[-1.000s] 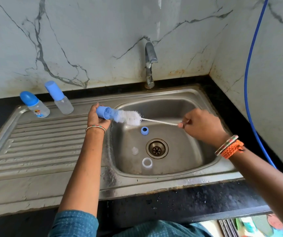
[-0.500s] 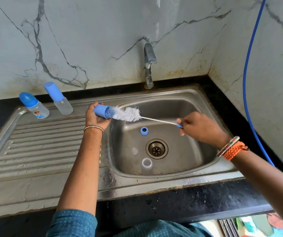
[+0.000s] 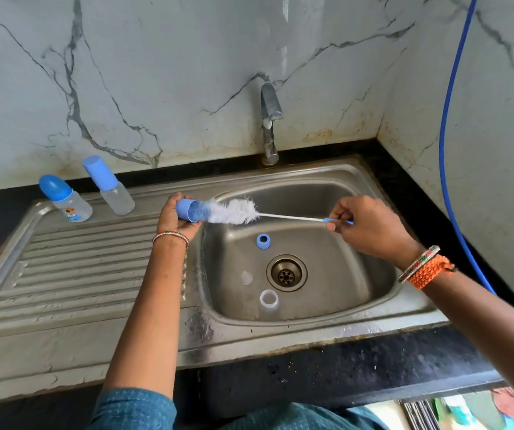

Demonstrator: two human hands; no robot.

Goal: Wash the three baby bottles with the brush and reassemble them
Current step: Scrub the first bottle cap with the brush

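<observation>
No text can be read; the bottle [image 3: 69, 202] far left of the left hand [image 3: 177, 219] bears only a small colourful print

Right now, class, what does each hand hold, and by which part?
The left hand grips a blue cap round its closed end. The right hand pinches the brush by its blue handle tip.

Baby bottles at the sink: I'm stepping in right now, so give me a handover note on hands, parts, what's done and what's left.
Left hand holds a blue cap, open end toward the brush.
Right hand pinches the brush by its handle; bristle tip at the cap's mouth.
In the sink basin: blue ring, clear nipple, clear bottle body, all loose.
On the drainboard: two capped bottles, whether washed I cannot tell.
Left: finish the cap, scrub loose parts, reassemble.
</observation>
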